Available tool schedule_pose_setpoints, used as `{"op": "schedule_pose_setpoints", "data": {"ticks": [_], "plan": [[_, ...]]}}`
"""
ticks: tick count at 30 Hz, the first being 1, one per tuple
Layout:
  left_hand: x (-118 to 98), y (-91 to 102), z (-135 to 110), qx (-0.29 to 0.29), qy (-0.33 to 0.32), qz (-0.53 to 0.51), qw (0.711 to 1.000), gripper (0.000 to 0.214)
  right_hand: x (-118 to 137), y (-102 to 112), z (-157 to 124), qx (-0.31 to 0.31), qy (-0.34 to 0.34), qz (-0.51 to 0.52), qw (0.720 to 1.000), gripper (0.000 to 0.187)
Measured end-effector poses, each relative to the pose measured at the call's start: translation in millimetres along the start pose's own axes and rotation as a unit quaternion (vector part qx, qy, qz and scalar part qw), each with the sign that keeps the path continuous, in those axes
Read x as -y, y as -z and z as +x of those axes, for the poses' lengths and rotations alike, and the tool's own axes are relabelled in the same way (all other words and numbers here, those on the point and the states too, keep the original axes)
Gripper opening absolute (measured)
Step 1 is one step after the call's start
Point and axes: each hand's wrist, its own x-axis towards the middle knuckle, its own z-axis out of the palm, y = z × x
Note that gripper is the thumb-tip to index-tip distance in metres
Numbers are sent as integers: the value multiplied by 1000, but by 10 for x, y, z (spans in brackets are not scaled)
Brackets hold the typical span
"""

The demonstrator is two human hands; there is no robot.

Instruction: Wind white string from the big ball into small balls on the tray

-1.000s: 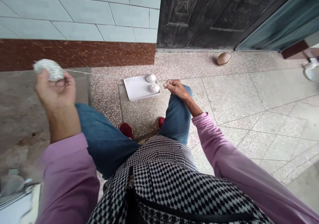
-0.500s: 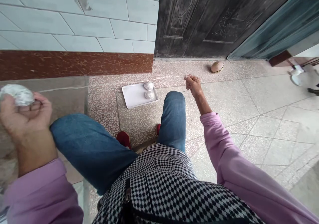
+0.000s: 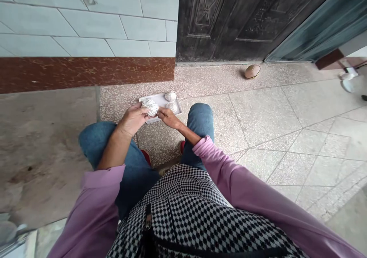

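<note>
A ball of white yarn (image 3: 150, 106) rests in my left hand (image 3: 134, 118), its fingers and thumb wrapped around the left and lower side. My right hand (image 3: 169, 118) is closed in a pinch against the right side of the ball; the strand at its fingertips is too small to make out clearly. Both hands are held over a white tray (image 3: 157, 98), covering part of it. In the tray's right end lie two smaller balls of white yarn (image 3: 170, 96), the nearer one partly hidden. A loose strand trails to the right from the tray.
My knees in jeans (image 3: 202, 116) flank the tray on the speckled floor. Ahead stand a tiled wall (image 3: 94, 24) and a dark door (image 3: 218, 20). A round tan object (image 3: 252, 71) sits by the door. A red shoe (image 3: 146, 156) shows below my left hand.
My left hand has brought the yarn ball from the far left to above the tray. My right hand has come in leftward to meet it; the stretched strand between them is no longer seen.
</note>
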Motion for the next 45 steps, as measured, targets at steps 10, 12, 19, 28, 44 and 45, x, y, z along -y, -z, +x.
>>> {"op": "schedule_pose_setpoints", "data": {"ticks": [10,12,19,28,44,45], "plan": [[139,204,84,-117,-22,177,977,66,22,-111,-444,77,-74,71,992,49],[167,170,98,-119,-15,212,970,73,103,-23,-397,68,-54,76,993,57],[139,137,-81,99,28,179,978,69,198,377,-210,-31,-7,51,998,82],[84,183,-117,125,30,55,990,65,-60,-57,-459,-50,-48,99,993,83],[107,87,-182,158,17,190,969,70,306,252,-277,-67,9,32,997,70],[116,77,-189,164,23,169,972,72,269,234,-267,-70,-3,49,996,73]]}}
